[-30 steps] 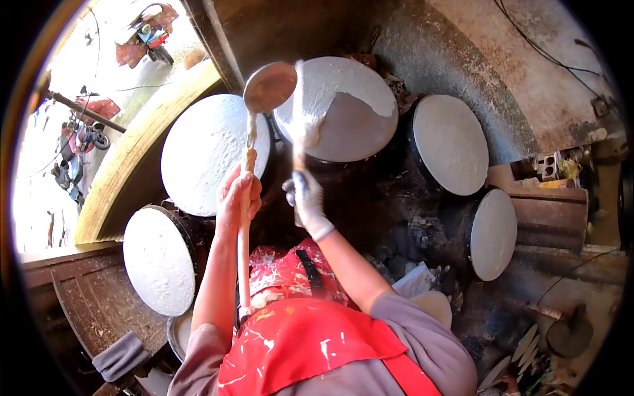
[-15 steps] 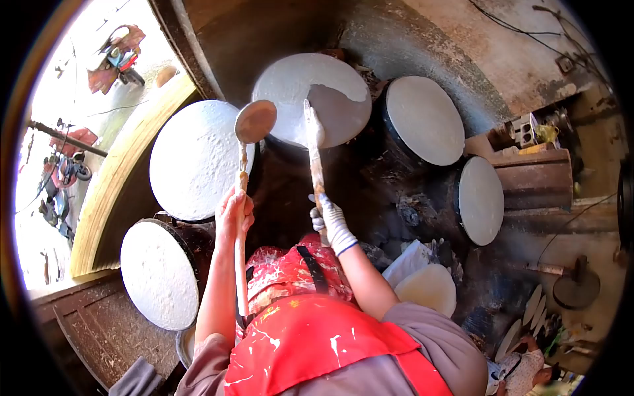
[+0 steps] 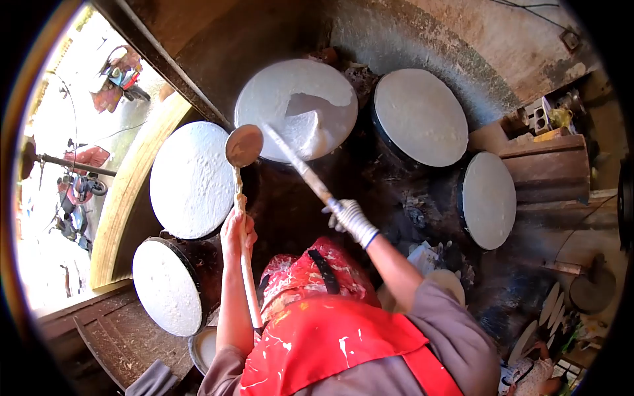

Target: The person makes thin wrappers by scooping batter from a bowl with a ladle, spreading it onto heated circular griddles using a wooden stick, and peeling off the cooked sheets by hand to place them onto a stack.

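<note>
My left hand [image 3: 238, 231], bare, is wrapped round the long handle of a ladle [image 3: 244, 145], whose round brown bowl points away from me between two round cooking surfaces. In my gloved right hand [image 3: 353, 223] is a long, flat wooden stick [image 3: 297, 162], slanting up to the left. Its pale tip is over the near left edge of the middle round cooking surface [image 3: 261, 89]. A white sheet [image 3: 304, 134] there is folded and bunched toward me beside the stick, leaving a smooth grey patch behind it. Whether the stick touches the sheet I cannot tell.
White-coated round surfaces stand at the left [image 3: 191, 178], lower left [image 3: 166, 287], upper right [image 3: 421, 117] and right [image 3: 489, 200]. Pale round sheets [image 3: 449, 284] are partly behind my right arm. Another person [image 3: 531, 376] is at the lower right. A wooden ledge [image 3: 135, 204] curves along the left.
The stick has swung from nearly upright to a leftward slant, its tip moving left. My right hand has shifted right. The white sheet now lies bunched nearer me. The view has shifted slightly.
</note>
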`<state>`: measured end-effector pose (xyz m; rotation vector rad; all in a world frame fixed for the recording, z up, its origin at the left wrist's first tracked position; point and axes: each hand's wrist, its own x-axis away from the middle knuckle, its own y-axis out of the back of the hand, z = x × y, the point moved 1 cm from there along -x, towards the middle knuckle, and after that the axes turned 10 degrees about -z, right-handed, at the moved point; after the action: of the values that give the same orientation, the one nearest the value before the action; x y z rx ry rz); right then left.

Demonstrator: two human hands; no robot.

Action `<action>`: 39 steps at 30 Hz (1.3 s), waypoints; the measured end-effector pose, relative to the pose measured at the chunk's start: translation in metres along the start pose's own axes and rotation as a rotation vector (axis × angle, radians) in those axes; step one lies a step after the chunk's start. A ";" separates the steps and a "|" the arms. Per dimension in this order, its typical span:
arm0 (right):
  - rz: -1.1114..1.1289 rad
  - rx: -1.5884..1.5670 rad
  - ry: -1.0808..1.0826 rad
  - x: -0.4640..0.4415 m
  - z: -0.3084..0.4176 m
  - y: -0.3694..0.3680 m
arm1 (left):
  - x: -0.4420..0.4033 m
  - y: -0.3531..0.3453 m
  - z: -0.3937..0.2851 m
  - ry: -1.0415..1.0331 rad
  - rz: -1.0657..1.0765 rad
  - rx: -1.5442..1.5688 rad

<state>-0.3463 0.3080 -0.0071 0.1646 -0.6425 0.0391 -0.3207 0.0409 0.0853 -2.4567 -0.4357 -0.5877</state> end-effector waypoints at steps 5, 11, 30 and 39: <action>-0.021 0.076 -0.038 -0.035 0.019 0.090 | -0.001 -0.027 0.015 0.038 -0.062 0.087; -0.001 0.046 -0.092 -0.075 0.048 0.155 | -0.003 -0.053 0.036 0.060 -0.084 0.188; 0.068 0.281 0.037 -0.082 0.031 0.190 | 0.004 -0.100 0.053 0.040 -0.159 0.308; 0.157 0.252 0.051 -0.042 0.006 0.162 | 0.009 -0.102 0.048 0.084 -0.108 0.338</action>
<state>-0.3979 0.4676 -0.0049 0.3553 -0.5977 0.2759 -0.3412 0.1512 0.1005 -2.0897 -0.5856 -0.6043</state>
